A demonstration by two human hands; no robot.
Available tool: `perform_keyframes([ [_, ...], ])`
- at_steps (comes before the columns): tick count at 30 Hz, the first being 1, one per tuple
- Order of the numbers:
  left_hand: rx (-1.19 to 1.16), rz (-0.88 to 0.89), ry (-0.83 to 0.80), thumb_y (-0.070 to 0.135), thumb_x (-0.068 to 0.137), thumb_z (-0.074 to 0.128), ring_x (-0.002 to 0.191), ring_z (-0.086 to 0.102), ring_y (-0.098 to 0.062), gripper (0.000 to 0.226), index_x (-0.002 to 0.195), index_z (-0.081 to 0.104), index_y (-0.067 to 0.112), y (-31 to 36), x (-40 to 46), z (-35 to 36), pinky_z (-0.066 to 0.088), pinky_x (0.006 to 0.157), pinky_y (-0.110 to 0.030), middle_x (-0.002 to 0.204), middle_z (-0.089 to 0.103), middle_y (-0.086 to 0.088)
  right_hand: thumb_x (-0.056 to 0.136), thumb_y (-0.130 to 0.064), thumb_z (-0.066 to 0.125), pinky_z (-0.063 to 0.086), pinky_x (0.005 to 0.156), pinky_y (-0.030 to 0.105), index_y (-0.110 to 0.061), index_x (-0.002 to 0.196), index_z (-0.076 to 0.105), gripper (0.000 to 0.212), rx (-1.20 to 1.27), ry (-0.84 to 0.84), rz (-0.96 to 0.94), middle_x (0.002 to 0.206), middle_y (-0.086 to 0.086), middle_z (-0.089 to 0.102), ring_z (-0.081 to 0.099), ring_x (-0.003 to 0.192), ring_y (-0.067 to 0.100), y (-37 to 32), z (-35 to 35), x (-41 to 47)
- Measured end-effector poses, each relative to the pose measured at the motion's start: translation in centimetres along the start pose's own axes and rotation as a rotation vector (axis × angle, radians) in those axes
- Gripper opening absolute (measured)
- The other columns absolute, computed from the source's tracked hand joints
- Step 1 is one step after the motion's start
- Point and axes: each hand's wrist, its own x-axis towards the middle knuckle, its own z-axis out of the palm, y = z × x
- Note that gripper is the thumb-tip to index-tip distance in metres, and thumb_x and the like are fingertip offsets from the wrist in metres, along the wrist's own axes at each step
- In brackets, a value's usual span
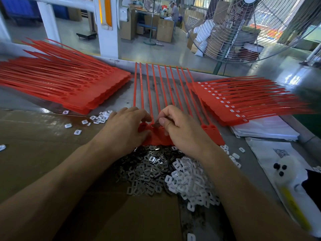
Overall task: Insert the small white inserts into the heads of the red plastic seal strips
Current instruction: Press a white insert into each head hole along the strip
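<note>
Row of joined red seal strips (212, 131) lies mid-table, heads toward the near edge, tails reaching the far edge; left hand (125, 126) rests curled on the leftmost heads, steadying them; right hand (180, 126) pinches a small dark piece, seemingly a metal clip, at a head socket, though what exactly it grips is hard to tell; loose white inserts (191, 178) heaped beside grey metal clips (144, 171) at the near edge; stack at the right edge (243, 108) shows white inserts seated, so judged done; bigger stack at the left edge (66, 87) shows open holes, judged still to fill; most work remains.
</note>
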Motion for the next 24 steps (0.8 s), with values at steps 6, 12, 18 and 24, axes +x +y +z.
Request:
perform_keyframes([
  [6,-0.005,0.000,-0.009,0.041,0.088,0.069,0.115,0.053,-0.017,0.037,0.123,0.061,0.032,-0.1,0.0,-0.1,0.040,0.105,-0.046,0.118,0.059,0.009,0.107,-0.031,0.052,0.041,0.067,0.020,-0.037,0.099,0.058,0.012,0.008,0.011,0.013,0.081,-0.017,0.061,0.058,0.076,0.001,0.0,0.2,0.2],
  [12,0.018,0.030,-0.031,0.044,0.092,0.064,0.121,0.049,-0.015,0.033,0.125,0.061,0.039,-0.2,-0.1,-0.2,0.036,0.108,-0.044,0.122,0.056,0.012,0.103,-0.032,0.058,0.040,0.058,0.009,-0.033,0.092,0.065,0.012,0.018,0.180,0.085,0.080,-0.019,0.068,0.062,0.072,-0.002,0.8,-0.8,0.2],
  [18,0.066,0.077,-0.092,0.047,0.097,0.052,0.128,0.041,-0.014,0.031,0.128,0.057,0.048,-0.3,-0.2,-0.3,0.030,0.109,-0.044,0.131,0.049,0.014,0.097,-0.035,0.064,0.041,0.058,0.015,-0.031,0.090,0.072,0.011,-0.008,0.302,0.203,0.076,-0.016,0.071,0.063,0.067,-0.007,2.1,-3.1,-0.3],
  [24,0.082,0.088,-0.097,0.047,0.099,0.047,0.127,0.039,-0.013,0.032,0.130,0.055,0.048,-0.2,-0.2,-0.2,0.028,0.109,-0.042,0.130,0.047,0.014,0.095,-0.033,0.068,0.042,0.047,0.013,-0.027,0.086,0.074,0.013,-0.031,0.310,0.303,0.069,-0.016,0.070,0.060,0.058,-0.003,3.2,-4.3,-0.5],
])
